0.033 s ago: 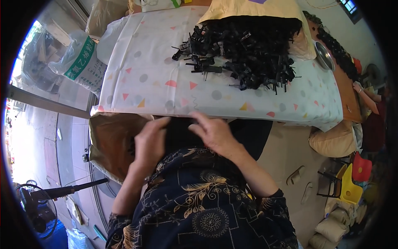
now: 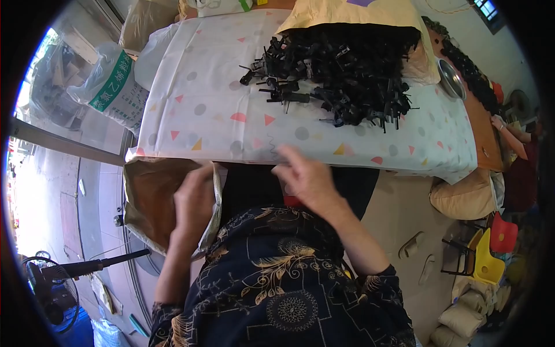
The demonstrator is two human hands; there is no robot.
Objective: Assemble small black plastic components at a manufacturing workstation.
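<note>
White patterned tablecloth [image 2: 214, 124] across the upper frame, heap of small black plastic parts [image 2: 352, 81] upper centre-right.
Heap lies at the mouth of a tan paper sack [image 2: 358, 13]. Left hand [image 2: 195, 199] blurred, over the brown-lined bag [image 2: 144, 202], centre-left; can't tell if it's holding anything. Right hand [image 2: 312, 182] mid-frame at the cloth's near edge, fingers part-bent, too blurred to call a grip.

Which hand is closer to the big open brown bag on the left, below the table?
Left. The left hand is at the brown bag's mouth; the right hand is farther right, by the tablecloth's front edge.
</note>
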